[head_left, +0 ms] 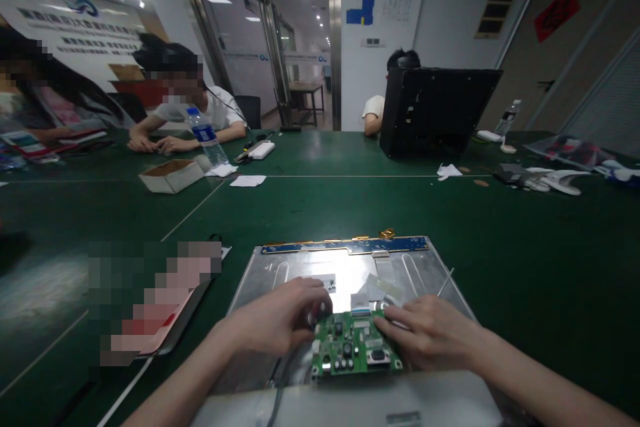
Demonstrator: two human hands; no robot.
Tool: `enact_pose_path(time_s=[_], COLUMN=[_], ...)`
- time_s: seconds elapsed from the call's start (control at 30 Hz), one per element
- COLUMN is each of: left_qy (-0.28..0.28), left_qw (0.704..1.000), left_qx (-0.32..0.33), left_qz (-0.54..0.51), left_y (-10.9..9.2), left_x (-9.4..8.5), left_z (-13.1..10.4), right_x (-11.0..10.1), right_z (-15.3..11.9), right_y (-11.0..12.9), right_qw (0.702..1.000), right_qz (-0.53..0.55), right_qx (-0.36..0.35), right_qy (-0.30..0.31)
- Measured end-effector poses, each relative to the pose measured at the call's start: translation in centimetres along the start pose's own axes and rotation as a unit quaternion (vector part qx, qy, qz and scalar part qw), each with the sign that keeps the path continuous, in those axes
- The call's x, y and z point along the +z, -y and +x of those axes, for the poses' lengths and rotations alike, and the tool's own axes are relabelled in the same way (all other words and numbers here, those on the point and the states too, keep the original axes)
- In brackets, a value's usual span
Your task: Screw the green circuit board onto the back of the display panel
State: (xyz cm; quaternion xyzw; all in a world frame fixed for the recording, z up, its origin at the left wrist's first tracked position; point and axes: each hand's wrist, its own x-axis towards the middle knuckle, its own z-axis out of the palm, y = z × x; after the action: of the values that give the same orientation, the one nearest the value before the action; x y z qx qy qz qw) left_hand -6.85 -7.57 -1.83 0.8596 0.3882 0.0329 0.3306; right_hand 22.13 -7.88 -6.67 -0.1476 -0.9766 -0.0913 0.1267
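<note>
A green circuit board [345, 343] with several connectors and capacitors lies over the back of a metal display panel [305, 267]. My left hand [285, 313] is curled at the board's left edge, thumb and fingers closed on its upper left corner. At the right edge, my right hand [430, 330] grips the board with its fingertips. A thin pale rod [447, 281] sticks up behind the right hand; whether that hand holds it cannot be seen. A flat ribbon cable [361, 303] meets the board's top edge. A blue circuit strip [345, 246] runs along the panel's far side.
A phone-like object [187, 310] lies on the green table [300, 207] at left. Farther back are an open box [171, 175], a water bottle [206, 137], papers [249, 181] and a black monitor-like casing [437, 113]. Several people sit across the table.
</note>
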Motion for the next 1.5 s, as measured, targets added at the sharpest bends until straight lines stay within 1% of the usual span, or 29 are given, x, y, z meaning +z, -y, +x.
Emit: enact_pose_path(time_s=[0.07,0.2,0.27,0.4,0.5,0.6,0.7,0.83,0.93,1.07,1.27,1.5], left_qy=[0.005,0.008,0.006,0.008,0.014,0.025,0.028,0.022,0.025,0.037,0.039,0.022], left_qw=[1.000,0.999,0.999,0.998,0.997,0.996,0.995,0.995,0.995,0.994,0.993,0.994], left_qx=[0.000,-0.001,0.006,0.015,0.012,-0.010,-0.040,-0.067,-0.072,-0.074,-0.070,-0.076], left_qz=[-0.011,-0.037,-0.051,-0.063,-0.071,-0.086,-0.087,-0.075,-0.071,-0.076,-0.085,-0.079], left_y=[0.1,0.2,0.4,0.9,1.2,1.2,1.1,1.0,0.9,0.7,0.7,1.1], left_x=[0.0,-0.3,-0.4,-0.4,-0.5,-0.6,-0.4,0.1,0.2,-0.2,-0.4,0.0], left_z=[0.1,0.3,0.4,0.5,0.4,0.3,0.4,0.7,0.7,0.5,0.4,0.6], right_x=[0.2,0.2,0.2,0.1,0.2,0.1,-0.1,-0.5,-0.7,-1.2,-2.1,-2.4], right_z=[0.0,0.0,0.0,0.0,-0.1,-0.3,-0.4,-0.3,-0.2,-0.1,0.2,0.4], right_y=[-0.3,-0.8,-1.0,-1.1,-1.1,-1.3,-1.5,-1.5,-1.5,-1.7,-1.9,-1.1], right_qw=[0.999,0.987,0.981,0.977,0.977,0.982,0.988,0.985,0.977,0.964,0.950,0.942], right_qz=[0.037,0.124,0.149,0.159,0.162,0.148,0.124,0.125,0.154,0.198,0.230,0.244], right_qx=[0.025,0.086,0.106,0.121,0.119,0.099,0.090,0.110,0.133,0.158,0.187,0.195], right_qy=[-0.025,-0.052,-0.066,-0.075,-0.073,-0.059,-0.023,0.044,0.069,0.079,0.097,0.123])
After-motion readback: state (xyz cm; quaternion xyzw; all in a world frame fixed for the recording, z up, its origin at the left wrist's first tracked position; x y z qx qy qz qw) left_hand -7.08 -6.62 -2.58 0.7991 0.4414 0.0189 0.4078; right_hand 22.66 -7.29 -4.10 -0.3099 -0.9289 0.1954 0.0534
